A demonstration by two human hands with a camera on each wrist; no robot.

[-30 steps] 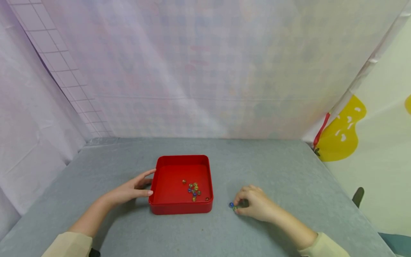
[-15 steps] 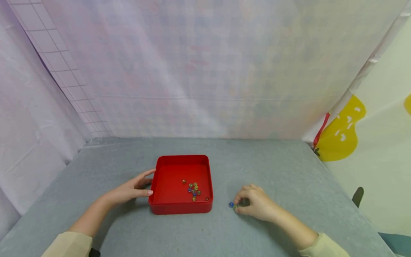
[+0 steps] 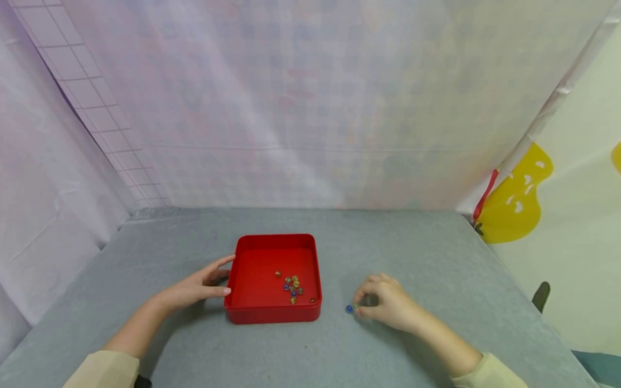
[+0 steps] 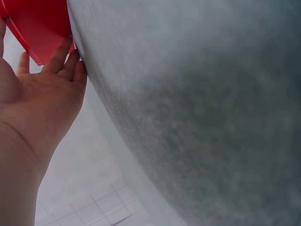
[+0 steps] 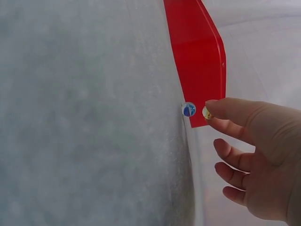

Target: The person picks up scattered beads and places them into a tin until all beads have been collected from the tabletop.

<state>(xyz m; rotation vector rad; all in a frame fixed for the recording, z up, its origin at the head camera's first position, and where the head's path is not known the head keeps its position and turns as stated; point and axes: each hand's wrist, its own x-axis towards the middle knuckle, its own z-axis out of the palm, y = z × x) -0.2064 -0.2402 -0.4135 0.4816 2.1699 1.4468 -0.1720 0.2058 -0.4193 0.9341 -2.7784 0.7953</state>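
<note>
My left hand [image 3: 196, 288] rests against the left wall of a red square tray [image 3: 274, 316], its fingers fairly straight and spread along the side. Several glass marbles [image 3: 295, 284] lie in the tray, mostly in its right half. To the right of the tray, my right hand [image 3: 388, 303] pinches a yellowish marble [image 5: 207, 113] between thumb and index finger, just above the table. The other fingers are loosely bent in the right wrist view. A blue marble [image 3: 349, 309] sits on the table just left of those fingertips, apart from the pinched one.
Grey cloth covers the table [image 3: 417, 242]. A pale patterned curtain [image 3: 310, 108] hangs along the back, and more white sheeting [image 3: 558, 258] with a yellow print closes the right side.
My right hand has lifted the yellowish marble slightly off the table, away from the blue one. The left hand and the tray have stayed in place.
</note>
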